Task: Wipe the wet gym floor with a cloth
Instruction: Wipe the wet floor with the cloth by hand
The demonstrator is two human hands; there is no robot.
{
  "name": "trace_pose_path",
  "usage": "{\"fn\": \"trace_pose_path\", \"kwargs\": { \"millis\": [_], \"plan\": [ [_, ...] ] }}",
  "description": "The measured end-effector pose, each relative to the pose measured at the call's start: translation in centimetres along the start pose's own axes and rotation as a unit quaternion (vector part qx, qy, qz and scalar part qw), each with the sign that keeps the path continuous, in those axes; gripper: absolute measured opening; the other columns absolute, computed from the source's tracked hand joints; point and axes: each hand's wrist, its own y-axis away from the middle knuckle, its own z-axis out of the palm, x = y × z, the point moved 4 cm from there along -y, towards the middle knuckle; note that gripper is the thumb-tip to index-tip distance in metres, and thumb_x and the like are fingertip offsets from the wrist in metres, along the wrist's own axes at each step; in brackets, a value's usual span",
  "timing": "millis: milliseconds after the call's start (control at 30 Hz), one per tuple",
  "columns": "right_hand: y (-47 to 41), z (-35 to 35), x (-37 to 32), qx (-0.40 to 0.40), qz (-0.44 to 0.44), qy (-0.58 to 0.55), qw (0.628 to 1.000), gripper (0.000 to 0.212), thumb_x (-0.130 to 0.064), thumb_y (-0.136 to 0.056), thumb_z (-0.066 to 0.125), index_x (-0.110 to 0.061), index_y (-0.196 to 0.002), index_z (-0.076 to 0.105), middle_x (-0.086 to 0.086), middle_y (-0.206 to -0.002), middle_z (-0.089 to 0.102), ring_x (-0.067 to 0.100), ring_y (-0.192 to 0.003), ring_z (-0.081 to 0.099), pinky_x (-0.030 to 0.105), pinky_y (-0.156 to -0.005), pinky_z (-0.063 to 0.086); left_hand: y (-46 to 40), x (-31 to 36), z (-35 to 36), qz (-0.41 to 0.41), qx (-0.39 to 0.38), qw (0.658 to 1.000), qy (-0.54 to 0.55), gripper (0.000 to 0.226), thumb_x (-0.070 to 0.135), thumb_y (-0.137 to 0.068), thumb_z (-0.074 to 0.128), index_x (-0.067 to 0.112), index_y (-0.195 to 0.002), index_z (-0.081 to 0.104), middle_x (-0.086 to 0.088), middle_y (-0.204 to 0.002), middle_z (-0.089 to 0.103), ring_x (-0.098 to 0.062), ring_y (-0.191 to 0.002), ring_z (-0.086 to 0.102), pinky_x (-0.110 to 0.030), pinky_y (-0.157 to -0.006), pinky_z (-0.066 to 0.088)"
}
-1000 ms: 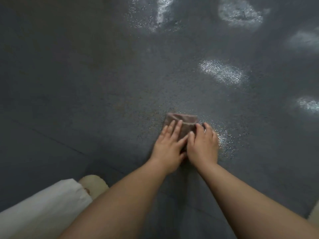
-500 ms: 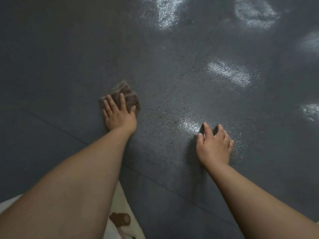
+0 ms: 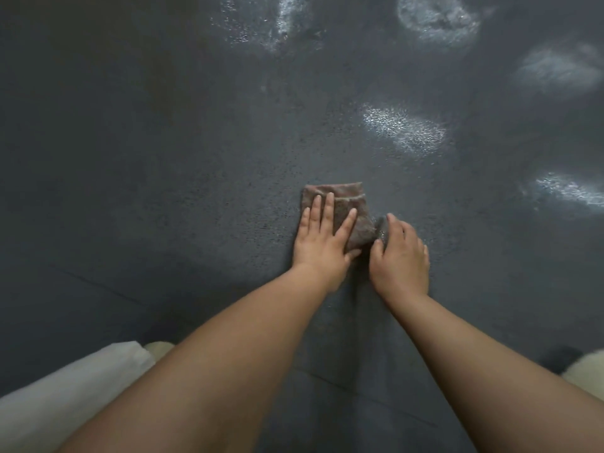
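A small folded brown cloth (image 3: 346,199) lies flat on the dark grey gym floor (image 3: 163,158) near the middle of the view. My left hand (image 3: 323,238) presses on it with straight, spread fingers. Just to its right, my right hand (image 3: 400,256) rests on the floor, fingers bent, its fingertips touching the cloth's right corner; whether it pinches the cloth does not show. Shiny wet patches (image 3: 403,127) glisten on the floor beyond and to the right of the hands.
More wet patches lie at the top (image 3: 438,18) and at the right edge (image 3: 572,191). A floor seam (image 3: 108,292) runs diagonally at lower left. A white garment (image 3: 65,397) covers my leg at bottom left, and a pale shape (image 3: 585,367) sits at bottom right.
My left hand has swept the cloth from the left back to the centre, beside my right hand. The right hand stayed about where it was.
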Motion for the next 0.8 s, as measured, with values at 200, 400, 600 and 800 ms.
{"fn": "trace_pose_path", "kwargs": {
  "millis": [200, 400, 600, 800],
  "plan": [
    [-1.3, -1.0, 0.7, 0.001, -0.007, 0.007, 1.000, 0.052, -0.020, -0.092, 0.047, -0.012, -0.143, 0.036, 0.013, -0.144, 0.038, 0.031, -0.129, 0.038, 0.041, -0.111, 0.022, -4.3, 1.3, -3.2, 0.031, -0.011, 0.999, -0.026, 0.075, 0.065, -0.092, 0.023, 0.031, -0.149, -0.015, -0.017, -0.151, -0.030, -0.034, -0.140, -0.027, -0.045, -0.114, -0.015],
    [-3.9, -0.8, -1.0, -0.023, -0.033, 0.044, 0.998, 0.057, -0.026, -0.095, 0.043, -0.018, -0.148, 0.026, 0.013, -0.154, 0.022, 0.032, -0.137, 0.026, 0.040, -0.114, 0.014, -9.2, -1.1, -6.5, -0.001, 0.012, 1.000, 0.013, 0.077, 0.065, -0.093, 0.025, 0.031, -0.149, -0.014, -0.014, -0.152, -0.030, -0.031, -0.140, -0.027, -0.042, -0.114, -0.013],
    [-6.7, -0.7, -2.2, -0.038, -0.068, 0.116, 0.990, 0.050, -0.035, -0.096, 0.039, -0.031, -0.146, 0.031, 0.009, -0.153, 0.023, 0.035, -0.133, 0.027, 0.044, -0.115, 0.013, -12.4, -10.8, -9.6, -0.124, 0.033, 0.990, 0.058, 0.076, 0.064, -0.094, 0.023, 0.028, -0.149, -0.013, -0.013, -0.154, -0.025, -0.031, -0.142, -0.024, -0.044, -0.115, -0.008],
    [-7.6, -2.1, -0.3, -0.001, -0.088, 0.091, 0.992, 0.044, -0.027, -0.094, 0.045, -0.024, -0.138, 0.046, 0.007, -0.144, 0.038, 0.031, -0.128, 0.036, 0.043, -0.113, 0.012, -11.1, -18.7, -9.3, -0.305, 0.077, 0.936, 0.158, 0.072, 0.062, -0.094, 0.025, 0.029, -0.151, -0.003, -0.015, -0.156, -0.018, -0.032, -0.144, -0.017, -0.043, -0.116, -0.005]
  ]
}}
